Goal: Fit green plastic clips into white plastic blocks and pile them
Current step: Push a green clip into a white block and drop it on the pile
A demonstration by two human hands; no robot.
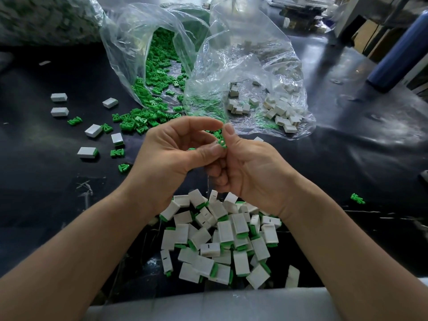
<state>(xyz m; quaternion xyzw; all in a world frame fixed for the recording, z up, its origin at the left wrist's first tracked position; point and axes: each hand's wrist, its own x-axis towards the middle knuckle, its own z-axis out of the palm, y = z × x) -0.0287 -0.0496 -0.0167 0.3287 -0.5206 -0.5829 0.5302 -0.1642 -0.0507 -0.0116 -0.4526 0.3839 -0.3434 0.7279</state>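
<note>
At the left of the dark table (347, 158) we are looking at loose white blocks (93, 130) lying scattered, with a few stray clips (117, 153) among them. Just to their right a clear bag (129, 42) is lying open toward us, spilling green clips onto the table. Below it, in the middle, our left hand (176, 156) is curling its thumb and fingers toward a green clip (221, 139), pinching it from the left. Our right hand (252, 170) is meeting it there, its thumb pressing on the same clip from the right. Its other fingers are folding into the palm, and we cannot tell whether they are hiding anything. The clip is hanging in the air between the two hands, above the table. Beneath the wrists, near the table's close edge, a pile of finished blocks (222, 239) is lying, white with green showing at their ends. Behind the right hand a second bag (266, 54) is holding white blocks. Farther right a single clip (357, 198) is lying alone, and a blue cylinder (403, 47) is showing at the far right.
</note>
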